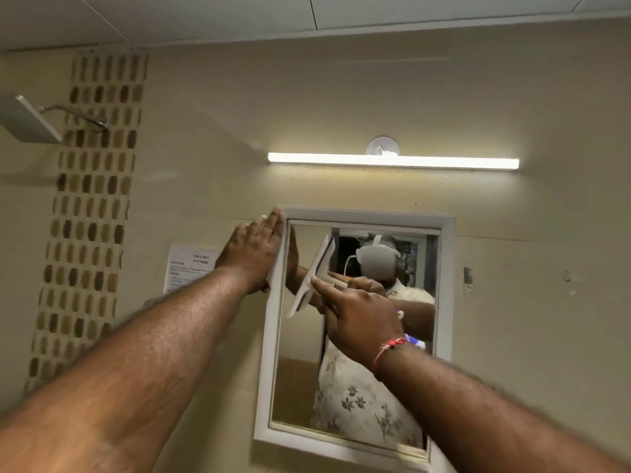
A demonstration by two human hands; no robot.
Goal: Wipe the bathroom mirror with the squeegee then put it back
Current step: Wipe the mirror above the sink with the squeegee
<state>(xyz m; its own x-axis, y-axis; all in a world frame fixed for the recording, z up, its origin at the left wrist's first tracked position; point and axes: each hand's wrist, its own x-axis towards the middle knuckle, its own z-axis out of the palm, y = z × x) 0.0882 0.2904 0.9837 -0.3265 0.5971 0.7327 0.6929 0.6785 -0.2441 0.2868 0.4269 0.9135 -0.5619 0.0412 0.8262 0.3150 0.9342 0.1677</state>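
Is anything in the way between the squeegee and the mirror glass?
Nothing visible. The right hand holds the squeegee with its blade against the upper left of the mirror. The left hand lies flat on the mirror's white frame, beside the blade, not under it.

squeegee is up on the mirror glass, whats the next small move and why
Probably pull the squeegee straight down the glass. Its blade sits tilted in the upper left of the mirror, held by the right hand, with most of the glass below it. The left hand lies flat against the frame's left edge.
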